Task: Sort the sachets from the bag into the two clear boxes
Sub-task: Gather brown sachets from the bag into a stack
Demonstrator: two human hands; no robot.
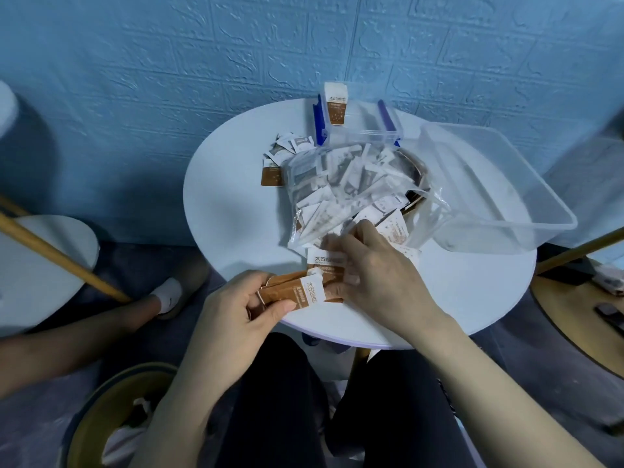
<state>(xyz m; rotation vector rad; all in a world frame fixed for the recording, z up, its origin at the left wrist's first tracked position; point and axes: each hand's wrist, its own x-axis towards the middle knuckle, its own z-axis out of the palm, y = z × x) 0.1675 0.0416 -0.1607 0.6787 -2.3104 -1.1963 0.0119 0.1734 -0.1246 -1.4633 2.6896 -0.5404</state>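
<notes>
Your left hand [243, 298] gripped a stack of brown sachets [290, 293] at the bench's [233, 231] 6 o'clock edge. Your right hand [374, 275], fingers blurred, touched them; grip unclear. Bag [341, 187] lay centre, clear boxes [489, 184] toward 2 o'clock.

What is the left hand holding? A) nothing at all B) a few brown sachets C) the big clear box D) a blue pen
B: the left hand grips a small bunch of brown sachets at the near edge of the white round table, while the right hand reaches over more sachets beside the bag.
</notes>
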